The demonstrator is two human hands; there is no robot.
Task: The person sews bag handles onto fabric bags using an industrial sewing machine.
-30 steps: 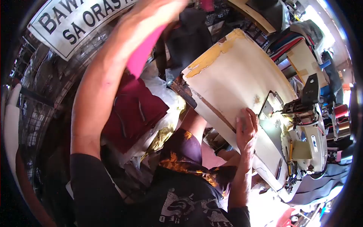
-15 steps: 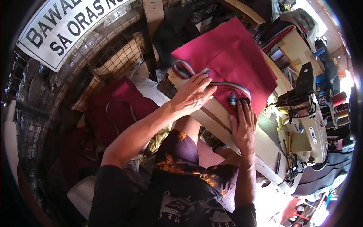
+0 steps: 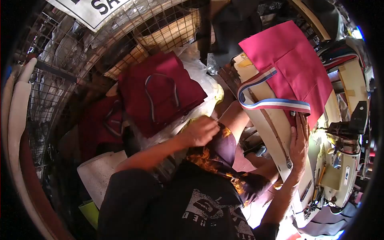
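A crimson cloth panel point(image 3: 294, 60) lies on the pale work table. Across its near edge runs a blue, white and red striped strap point(image 3: 276, 103), bent into a loop that reaches over the bare table. My right hand point(image 3: 299, 142) rests flat with fingers stretched out, its fingertips at the strap's right end on the cloth. Above my thigh, away from the table, is my left hand point(image 3: 202, 131) with its fingers curled closed. Whatever it may hold is hidden. Nearest to it lies a stack of dark red cloth pieces point(image 3: 160, 92) with a striped strap on top.
A sewing machine point(image 3: 344, 168) stands at the table's right, with a dark pen-like tool point(image 3: 307, 190) near it. Clear plastic point(image 3: 194, 60) lies around the dark red stack. A wire mesh point(image 3: 120, 52) with a lettered sign point(image 3: 94, 16) closes off the left.
My left hand has left the strap and drawn back toward my lap. The strap's loop now spreads wider toward the table edge. My view has turned left; my right hand stays on the cloth.
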